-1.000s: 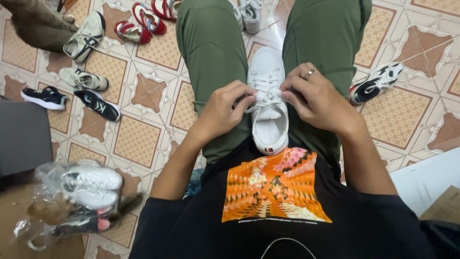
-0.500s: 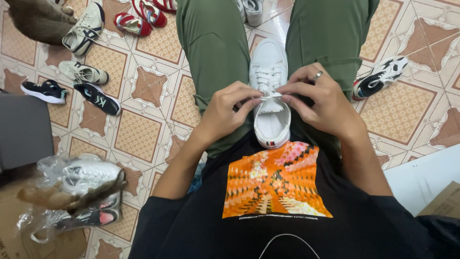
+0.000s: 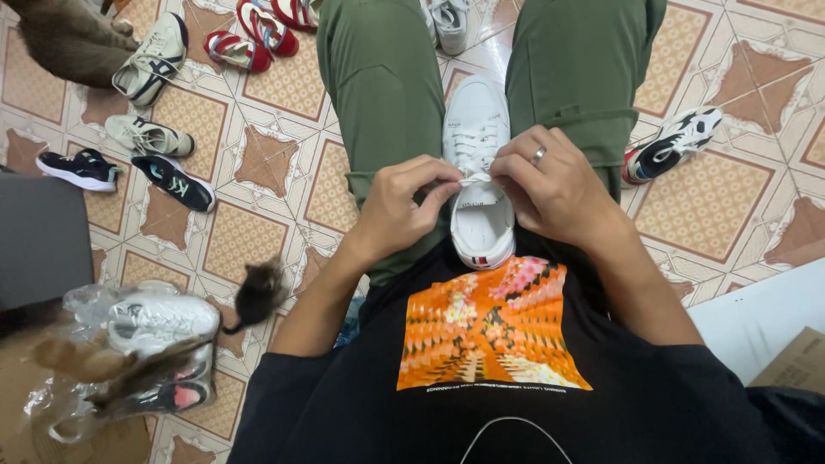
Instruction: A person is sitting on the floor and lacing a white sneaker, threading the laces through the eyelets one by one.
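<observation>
Brown cardboard box bottom right; clear plastic bag, perhaps, lower left.

A home floor, it looks like: patterned tiles, loose shoes scattered upper left, a kitten wandering, bagged sneakers lower left.

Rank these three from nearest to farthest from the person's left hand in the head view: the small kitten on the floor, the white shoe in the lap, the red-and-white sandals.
From the left hand:
1. White shoe, touching it, in the lap between both hands.
2. Kitten, on the floor tiles, lower left.
3. Red-and-white sandals, at the top edge, upper left.
</observation>
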